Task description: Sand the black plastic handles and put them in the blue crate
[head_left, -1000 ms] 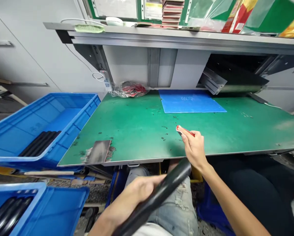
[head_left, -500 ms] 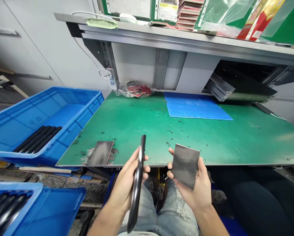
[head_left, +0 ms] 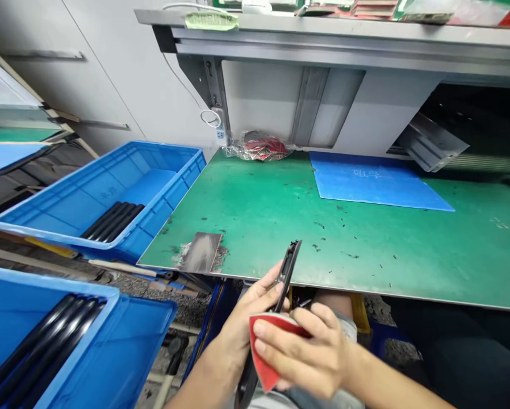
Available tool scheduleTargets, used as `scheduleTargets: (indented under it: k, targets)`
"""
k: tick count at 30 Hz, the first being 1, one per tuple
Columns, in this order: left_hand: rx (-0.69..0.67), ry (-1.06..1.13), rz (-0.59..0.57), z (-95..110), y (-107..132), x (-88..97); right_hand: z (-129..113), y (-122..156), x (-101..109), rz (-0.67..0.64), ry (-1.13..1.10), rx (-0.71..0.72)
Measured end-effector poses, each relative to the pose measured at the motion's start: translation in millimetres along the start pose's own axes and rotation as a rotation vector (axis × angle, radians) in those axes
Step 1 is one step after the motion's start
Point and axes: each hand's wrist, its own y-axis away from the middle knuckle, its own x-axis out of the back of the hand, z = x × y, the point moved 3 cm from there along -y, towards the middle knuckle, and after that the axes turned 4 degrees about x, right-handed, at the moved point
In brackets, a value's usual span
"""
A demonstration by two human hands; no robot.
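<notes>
Red sandpaper is pressing against a curved black bar just in front of the table. The right grip is pinching the paper closed, its fingers curling over the back so the red sheet is bending toward the bar. The left grip is wrapping narrowly around the bar, holding it on edge so its upper end stands free, with open room around it beyond the table's front edge. Farther along that edge, a grey sheet is lying on the table. Left of the table, a blue crate is holding black bars. A blue mat is lying toward the table's far side.
</notes>
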Motion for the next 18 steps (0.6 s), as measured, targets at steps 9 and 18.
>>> scheduleTargets:
  k: [9, 18]
  targets:
    - [-0.214, 0.092, -0.145, 42, 25, -3.6, 66, 31, 21, 0.074, -0.283, -0.973]
    - [-0.501, 0.420, 0.019, 97, -3, -38.4, -33, 22, -35, 0.900, -1.493, -1.502]
